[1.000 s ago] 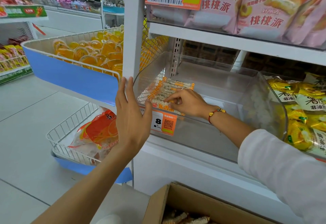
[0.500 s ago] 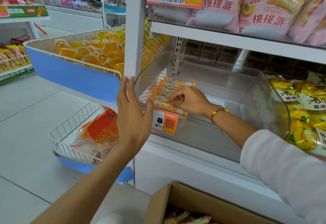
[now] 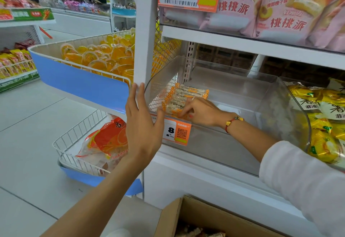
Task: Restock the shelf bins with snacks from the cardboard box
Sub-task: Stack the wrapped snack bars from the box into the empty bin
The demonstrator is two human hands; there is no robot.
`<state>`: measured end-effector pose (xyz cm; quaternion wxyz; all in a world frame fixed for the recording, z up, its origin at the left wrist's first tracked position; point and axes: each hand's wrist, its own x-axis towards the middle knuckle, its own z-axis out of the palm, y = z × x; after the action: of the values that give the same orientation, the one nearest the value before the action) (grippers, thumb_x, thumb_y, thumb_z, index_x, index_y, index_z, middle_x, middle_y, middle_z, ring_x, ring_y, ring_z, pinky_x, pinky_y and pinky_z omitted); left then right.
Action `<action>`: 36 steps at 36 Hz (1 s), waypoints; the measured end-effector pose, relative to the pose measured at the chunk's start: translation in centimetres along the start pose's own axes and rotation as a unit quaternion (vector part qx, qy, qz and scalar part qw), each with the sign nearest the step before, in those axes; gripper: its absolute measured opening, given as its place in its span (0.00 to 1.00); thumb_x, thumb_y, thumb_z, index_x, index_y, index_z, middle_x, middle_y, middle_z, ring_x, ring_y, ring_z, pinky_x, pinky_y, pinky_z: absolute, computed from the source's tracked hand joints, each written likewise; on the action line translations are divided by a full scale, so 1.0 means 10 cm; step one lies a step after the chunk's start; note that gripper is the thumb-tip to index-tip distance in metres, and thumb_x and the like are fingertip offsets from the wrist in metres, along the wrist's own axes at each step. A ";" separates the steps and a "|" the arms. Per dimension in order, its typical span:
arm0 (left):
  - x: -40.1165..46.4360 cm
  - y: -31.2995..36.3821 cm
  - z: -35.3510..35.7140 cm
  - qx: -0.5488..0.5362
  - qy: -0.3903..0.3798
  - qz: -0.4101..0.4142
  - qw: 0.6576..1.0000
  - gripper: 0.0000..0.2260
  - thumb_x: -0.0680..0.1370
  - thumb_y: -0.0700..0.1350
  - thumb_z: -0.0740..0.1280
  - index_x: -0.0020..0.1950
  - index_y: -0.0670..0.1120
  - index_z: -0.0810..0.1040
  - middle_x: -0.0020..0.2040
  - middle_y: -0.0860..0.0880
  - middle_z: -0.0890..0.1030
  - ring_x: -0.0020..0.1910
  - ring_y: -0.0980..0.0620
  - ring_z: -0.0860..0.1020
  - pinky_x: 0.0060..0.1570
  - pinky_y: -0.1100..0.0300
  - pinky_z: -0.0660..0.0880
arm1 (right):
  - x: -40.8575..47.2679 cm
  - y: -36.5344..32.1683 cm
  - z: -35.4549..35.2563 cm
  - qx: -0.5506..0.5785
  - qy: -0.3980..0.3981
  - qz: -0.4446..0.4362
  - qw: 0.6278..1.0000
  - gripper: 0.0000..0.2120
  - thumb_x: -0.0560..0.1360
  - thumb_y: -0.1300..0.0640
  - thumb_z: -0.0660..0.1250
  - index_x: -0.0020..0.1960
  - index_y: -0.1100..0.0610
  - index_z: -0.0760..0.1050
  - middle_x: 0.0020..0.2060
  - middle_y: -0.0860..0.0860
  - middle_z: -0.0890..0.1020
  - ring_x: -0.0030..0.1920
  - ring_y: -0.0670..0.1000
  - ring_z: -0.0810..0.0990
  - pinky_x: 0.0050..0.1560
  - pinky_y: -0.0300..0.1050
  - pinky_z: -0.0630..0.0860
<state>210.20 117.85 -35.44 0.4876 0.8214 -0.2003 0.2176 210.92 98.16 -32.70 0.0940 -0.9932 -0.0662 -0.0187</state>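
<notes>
Snack bars point(image 3: 183, 97) stacked in the clear plastic bin's point(image 3: 242, 95) front left corner.
My right hand point(image 3: 200, 112) pinches the crinkly orange-edged wrappers; my left hand point(image 3: 142, 124) presses flat, fingers straight, against the bin's curved corner.

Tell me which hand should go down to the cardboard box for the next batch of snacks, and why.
Probably the left hand: it lies open against the clear bin's front corner and holds nothing. The right hand reaches inside the bin, its fingers on the orange-ended snack bars. The cardboard box sits below both.
</notes>
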 end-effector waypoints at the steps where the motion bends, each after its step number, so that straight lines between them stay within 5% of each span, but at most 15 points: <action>1: 0.00 0.00 0.00 0.000 0.001 0.000 1.000 0.29 0.81 0.51 0.60 0.79 0.50 0.51 0.79 0.53 0.48 0.77 0.55 0.49 0.65 0.62 0.56 | 0.00 0.01 0.01 0.027 0.003 0.005 1.000 0.10 0.75 0.59 0.69 0.55 0.53 0.83 0.44 0.46 0.76 0.46 0.49 0.73 0.45 0.44 0.71; 8: 0.00 0.00 -0.01 0.002 0.006 0.006 1.000 0.29 0.81 0.53 0.60 0.79 0.50 0.51 0.79 0.53 0.50 0.77 0.55 0.49 0.65 0.61 0.58 | 0.05 0.06 0.04 0.120 0.050 0.070 0.989 0.10 0.76 0.53 0.70 0.56 0.53 0.82 0.50 0.49 0.84 0.50 0.46 0.80 0.53 0.46 0.78; 12: 0.00 0.00 -0.01 0.000 0.004 0.000 1.000 0.30 0.81 0.52 0.60 0.79 0.49 0.51 0.79 0.52 0.49 0.77 0.54 0.49 0.70 0.53 0.62 | 0.06 0.03 0.02 0.009 0.134 0.044 0.990 0.09 0.74 0.51 0.71 0.54 0.50 0.82 0.46 0.47 0.82 0.44 0.45 0.77 0.35 0.36 0.68; 18: 0.01 0.00 0.01 0.004 0.006 -0.006 1.000 0.30 0.81 0.51 0.61 0.79 0.48 0.51 0.79 0.52 0.50 0.77 0.53 0.50 0.71 0.47 0.64 | 0.09 0.00 0.03 -0.100 0.117 -0.015 0.988 0.12 0.76 0.53 0.68 0.59 0.46 0.79 0.55 0.48 0.78 0.55 0.50 0.76 0.38 0.41 0.64; 26: 0.01 -0.02 0.03 0.005 0.010 0.005 1.000 0.30 0.81 0.52 0.59 0.79 0.47 0.51 0.79 0.51 0.49 0.77 0.53 0.49 0.68 0.58 0.56 | 0.06 0.08 0.06 0.014 0.086 0.006 0.996 0.14 0.74 0.53 0.70 0.60 0.46 0.79 0.50 0.49 0.77 0.47 0.47 0.72 0.37 0.40 0.65; 36: 0.00 -0.01 0.03 0.000 0.007 0.003 1.000 0.32 0.77 0.55 0.56 0.79 0.48 0.51 0.79 0.52 0.49 0.77 0.54 0.49 0.67 0.63 0.54 | 0.04 0.10 0.06 0.011 0.085 0.013 0.996 0.18 0.72 0.50 0.72 0.61 0.45 0.78 0.53 0.49 0.78 0.51 0.49 0.75 0.44 0.46 0.74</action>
<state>210.36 117.61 -35.65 0.4884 0.8193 -0.1993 0.2247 211.48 97.35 -33.47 0.1104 -0.9877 -0.0454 -0.1013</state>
